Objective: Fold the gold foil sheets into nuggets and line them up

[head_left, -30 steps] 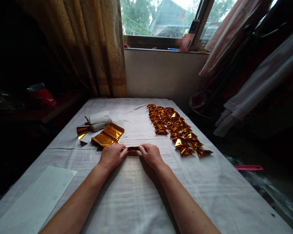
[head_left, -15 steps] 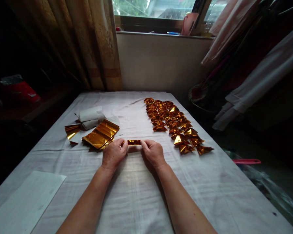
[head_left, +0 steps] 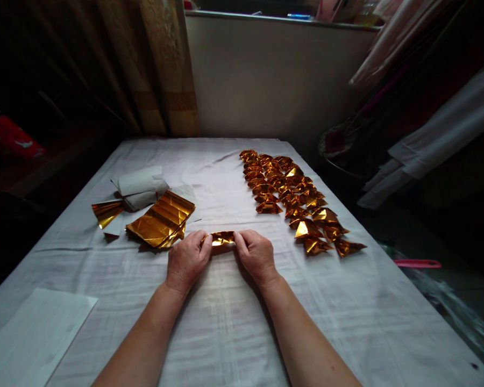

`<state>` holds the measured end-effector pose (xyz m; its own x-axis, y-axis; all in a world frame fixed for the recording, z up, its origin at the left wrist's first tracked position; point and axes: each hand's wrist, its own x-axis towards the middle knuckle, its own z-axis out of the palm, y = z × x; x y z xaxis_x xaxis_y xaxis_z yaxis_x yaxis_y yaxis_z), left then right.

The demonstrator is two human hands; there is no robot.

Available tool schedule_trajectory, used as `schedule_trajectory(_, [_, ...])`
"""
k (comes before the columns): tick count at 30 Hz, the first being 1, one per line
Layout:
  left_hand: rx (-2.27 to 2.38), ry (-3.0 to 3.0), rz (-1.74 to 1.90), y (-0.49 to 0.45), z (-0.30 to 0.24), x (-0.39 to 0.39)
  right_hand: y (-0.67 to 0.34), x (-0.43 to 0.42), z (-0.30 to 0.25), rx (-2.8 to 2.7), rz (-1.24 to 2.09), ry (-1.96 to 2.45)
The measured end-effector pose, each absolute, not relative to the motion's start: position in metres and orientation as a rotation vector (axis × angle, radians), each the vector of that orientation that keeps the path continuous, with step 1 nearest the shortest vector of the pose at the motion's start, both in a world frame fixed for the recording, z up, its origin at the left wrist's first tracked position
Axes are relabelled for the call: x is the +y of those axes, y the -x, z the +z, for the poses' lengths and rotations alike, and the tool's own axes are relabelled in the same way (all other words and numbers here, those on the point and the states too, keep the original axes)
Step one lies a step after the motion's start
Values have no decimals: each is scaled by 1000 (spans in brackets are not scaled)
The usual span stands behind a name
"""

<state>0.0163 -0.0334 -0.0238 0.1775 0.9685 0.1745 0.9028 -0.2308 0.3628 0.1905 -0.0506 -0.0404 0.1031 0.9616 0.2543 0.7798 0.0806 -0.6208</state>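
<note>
Between my two hands a narrow strip of folded gold foil paper (head_left: 223,238) is stretched just above the cloth. My left hand (head_left: 187,259) pinches its left end, and my right hand (head_left: 256,255) pinches the right end; the fingertips underneath are hidden. Left of my left hand lies a stack of gold foil sheets (head_left: 161,219), creased and slightly fanned. Beyond my right hand, several folded gold foil ingots (head_left: 268,207) stand in rows running toward the far edge.
A white cloth covers the table (head_left: 226,333). Crumpled white paper (head_left: 140,185) and a fanned gold piece (head_left: 106,213) lie at the left. A white sheet (head_left: 40,333) rests near the front left. Hanging clothes (head_left: 439,134) and a pink handle (head_left: 417,263) are off the right edge.
The view has tipped downward, so less of the window shows. The foil strip between my hands looks a little taller and more creased. Both hands keep their hold.
</note>
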Motion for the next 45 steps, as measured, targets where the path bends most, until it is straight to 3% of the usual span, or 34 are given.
schedule_trajectory(25, [1545, -2321, 808, -11, -36, -29, -190, -54, -45, -1778, 244, 1463])
schedule_trajectory(45, [1547, -2335, 838, -14, -34, -35, -196, -56, -41, -1626, 305, 1589])
